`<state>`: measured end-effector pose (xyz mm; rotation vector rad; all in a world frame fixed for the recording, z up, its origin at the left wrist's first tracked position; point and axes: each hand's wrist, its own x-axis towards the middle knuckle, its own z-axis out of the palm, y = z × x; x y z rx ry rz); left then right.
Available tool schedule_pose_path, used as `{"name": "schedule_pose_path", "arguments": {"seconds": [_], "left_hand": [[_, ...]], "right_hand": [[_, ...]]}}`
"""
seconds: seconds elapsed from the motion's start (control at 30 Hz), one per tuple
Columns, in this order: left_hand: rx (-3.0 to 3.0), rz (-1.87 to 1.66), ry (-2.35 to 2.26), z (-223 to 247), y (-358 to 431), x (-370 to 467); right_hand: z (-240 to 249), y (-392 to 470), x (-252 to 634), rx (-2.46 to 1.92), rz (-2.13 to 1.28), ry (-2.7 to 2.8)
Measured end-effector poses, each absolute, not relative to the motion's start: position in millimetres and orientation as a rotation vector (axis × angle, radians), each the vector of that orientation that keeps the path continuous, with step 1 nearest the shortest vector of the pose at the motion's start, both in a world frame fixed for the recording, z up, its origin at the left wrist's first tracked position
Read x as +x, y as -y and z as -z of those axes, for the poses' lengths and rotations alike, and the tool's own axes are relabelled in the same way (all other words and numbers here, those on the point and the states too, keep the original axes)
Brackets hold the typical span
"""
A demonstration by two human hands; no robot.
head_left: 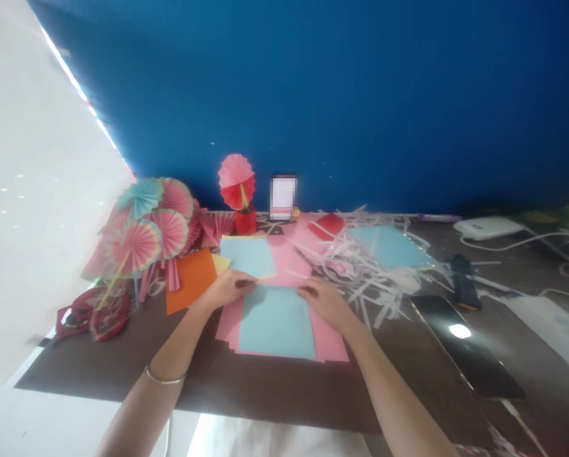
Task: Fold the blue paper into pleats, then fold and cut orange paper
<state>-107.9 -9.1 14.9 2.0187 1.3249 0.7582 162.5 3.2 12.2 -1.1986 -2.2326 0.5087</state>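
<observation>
The dark counter point(265, 393) stands against a blue wall point(341, 95). On it a pink sheet point(329, 339) lies flat, with a light blue sheet point(277, 324) on top, directly before me. My left hand point(227, 289) presses its far left corner, fingers flat, grip closed on nothing. My right hand point(325, 301) presses the far right corner likewise. Paper fans point(146, 231) stand at left, white paper strips point(374, 266) at right, a black phone point(468, 346) beyond them.
</observation>
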Motion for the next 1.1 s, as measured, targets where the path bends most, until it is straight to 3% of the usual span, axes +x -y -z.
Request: {"name": "schedule_pose_path", "arguments": {"seconds": [0.6,0.93,1.1], "left_hand": [[2.602,-0.437,-1.273,-22,10,-111],[2.608,-0.311,-1.316,-28,17,-105],[2.563,-0.426,-1.412,-30,21,-97]], "right_hand": [[-11,1,163,-1.004,-0.053,2.546],[-15,6,158,-1.074,-0.202,2.424],[-2,-1,150,-1.272,-0.215,2.260]]}}
